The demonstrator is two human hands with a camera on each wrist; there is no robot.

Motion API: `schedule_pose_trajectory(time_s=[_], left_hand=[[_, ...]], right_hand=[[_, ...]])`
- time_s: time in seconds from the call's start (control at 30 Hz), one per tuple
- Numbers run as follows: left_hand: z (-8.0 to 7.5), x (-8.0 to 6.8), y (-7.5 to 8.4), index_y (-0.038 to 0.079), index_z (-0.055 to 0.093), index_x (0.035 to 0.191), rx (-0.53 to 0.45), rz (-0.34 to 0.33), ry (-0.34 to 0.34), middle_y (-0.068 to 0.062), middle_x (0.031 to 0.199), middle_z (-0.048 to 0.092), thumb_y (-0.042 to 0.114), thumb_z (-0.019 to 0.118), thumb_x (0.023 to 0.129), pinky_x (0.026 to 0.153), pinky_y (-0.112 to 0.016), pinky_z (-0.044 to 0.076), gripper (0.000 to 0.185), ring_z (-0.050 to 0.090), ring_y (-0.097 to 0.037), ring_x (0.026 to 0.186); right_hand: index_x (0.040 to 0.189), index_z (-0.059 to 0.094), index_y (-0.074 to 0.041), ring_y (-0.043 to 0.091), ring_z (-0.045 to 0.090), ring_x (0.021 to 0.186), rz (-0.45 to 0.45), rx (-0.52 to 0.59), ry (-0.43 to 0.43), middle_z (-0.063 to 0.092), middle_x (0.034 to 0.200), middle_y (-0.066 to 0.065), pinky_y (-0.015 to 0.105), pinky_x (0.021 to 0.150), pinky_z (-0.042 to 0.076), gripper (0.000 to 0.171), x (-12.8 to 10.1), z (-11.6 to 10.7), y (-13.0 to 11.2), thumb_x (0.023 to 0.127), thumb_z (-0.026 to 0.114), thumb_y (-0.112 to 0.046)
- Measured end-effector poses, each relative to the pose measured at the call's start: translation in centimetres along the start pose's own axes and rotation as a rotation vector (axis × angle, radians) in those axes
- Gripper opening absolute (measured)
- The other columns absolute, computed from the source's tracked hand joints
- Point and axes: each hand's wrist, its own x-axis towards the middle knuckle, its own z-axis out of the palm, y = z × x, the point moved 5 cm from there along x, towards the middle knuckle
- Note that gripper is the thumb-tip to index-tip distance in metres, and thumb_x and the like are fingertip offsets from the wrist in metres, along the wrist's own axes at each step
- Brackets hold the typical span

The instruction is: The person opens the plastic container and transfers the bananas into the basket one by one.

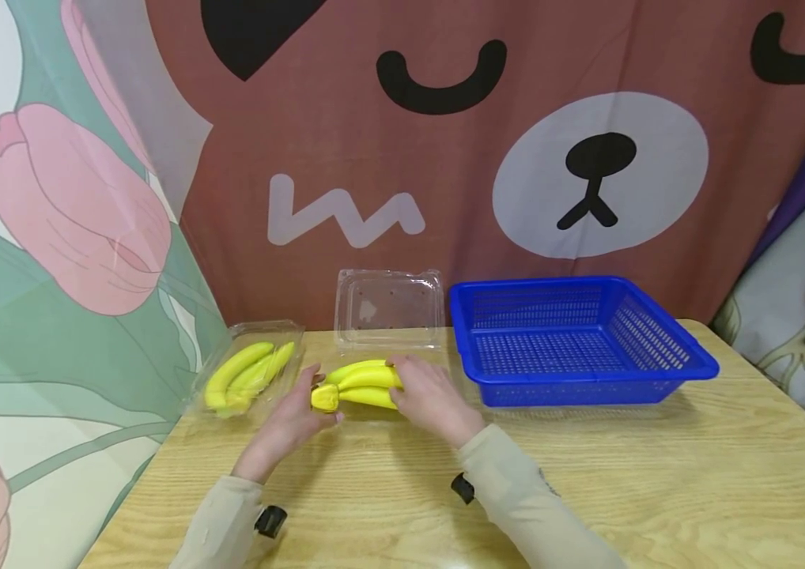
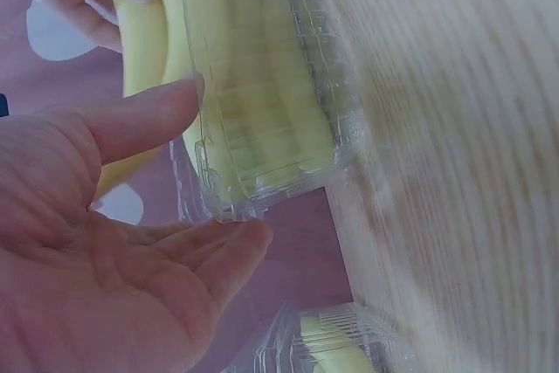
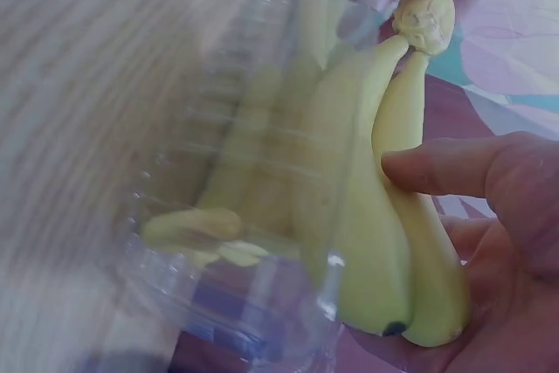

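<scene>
A bunch of yellow bananas (image 1: 367, 385) lies over an opened clear plastic box (image 3: 166, 272). My right hand (image 1: 431, 399) grips the bunch near its tips, the thumb on top in the right wrist view. At the stem end is my left hand (image 1: 292, 415), its fingers fairly straight. In the left wrist view its thumb and fingertips touch the end of the box (image 2: 345, 128). More bananas (image 2: 275, 85) show through the plastic below the bunch. The box's lid (image 1: 390, 310) stands raised behind.
To the left, a second clear box (image 1: 290, 325) holds several bananas (image 1: 237, 375). A blue plastic basket (image 1: 587, 391) sits at the back right of the wooden table (image 1: 630, 490). A curtain with a bear print (image 1: 445, 150) hangs behind.
</scene>
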Motion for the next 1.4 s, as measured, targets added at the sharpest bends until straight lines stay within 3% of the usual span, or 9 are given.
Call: schedule_pose_trajectory(time_s=[0.2,0.53,0.8,0.9,1.13,1.4], left_hand=[[0.0,0.0,0.0,0.003,0.022,0.154,0.007,0.013,-0.013,-0.022,0.153,0.034,0.015,0.076,0.087,0.106,-0.059,0.035,0.086,0.039,-0.046,0.132],[0.0,-0.1,0.4,-0.002,0.028,0.151,0.050,0.059,-0.009,-0.025,0.146,0.042,0.013,0.076,0.087,0.105,-0.060,0.035,0.081,0.042,-0.046,0.131],[0.5,-0.3,0.6,-0.002,0.035,0.147,0.020,0.185,-0.039,-0.025,0.144,0.044,0.009,0.068,0.091,0.110,-0.059,0.030,0.067,0.038,-0.042,0.135],[1.0,-0.3,0.7,-0.003,0.035,0.148,0.032,0.235,-0.040,-0.024,0.146,0.041,0.011,0.064,0.095,0.111,-0.057,0.029,0.062,0.037,-0.041,0.136],[1.9,-0.4,0.7,0.001,0.025,0.154,0.122,0.297,0.003,-0.024,0.159,0.016,0.029,0.059,0.100,0.114,-0.056,0.022,0.070,0.023,-0.042,0.143],[2.6,-0.6,0.3,0.009,0.024,0.157,0.246,0.324,0.033,-0.020,0.161,0.013,0.035,0.057,0.100,0.113,-0.055,0.026,0.070,0.026,-0.040,0.142]], right_hand=[[0.129,0.058,-0.008,0.017,0.052,0.078,-0.006,0.034,0.043,0.059,0.101,0.002,0.034,0.069,0.048,0.040,-0.2,-1.4,0.1,0.090,0.068,-0.013],[0.129,0.057,-0.017,0.017,0.057,0.088,-0.043,0.015,0.152,0.058,0.127,-0.002,0.035,0.071,0.048,0.040,-0.7,-3.5,-0.3,0.091,0.069,-0.015],[0.130,0.056,-0.019,0.014,0.055,0.081,-0.037,0.006,0.169,0.059,0.114,-0.005,0.031,0.064,0.046,0.041,-1.0,-4.4,-0.3,0.091,0.069,-0.016],[0.130,0.056,-0.019,0.014,0.052,0.076,-0.032,0.011,0.176,0.058,0.107,-0.005,0.029,0.059,0.044,0.042,-1.1,-4.9,-0.3,0.091,0.070,-0.015],[0.129,0.059,-0.016,0.014,0.053,0.077,-0.051,0.009,0.211,0.060,0.106,-0.002,0.030,0.062,0.046,0.042,-1.2,-5.5,-0.2,0.089,0.071,-0.013],[0.126,0.060,-0.017,0.014,0.055,0.082,-0.065,-0.009,0.229,0.061,0.106,-0.003,0.031,0.065,0.048,0.039,-1.5,-6.1,-0.3,0.088,0.072,-0.013]])
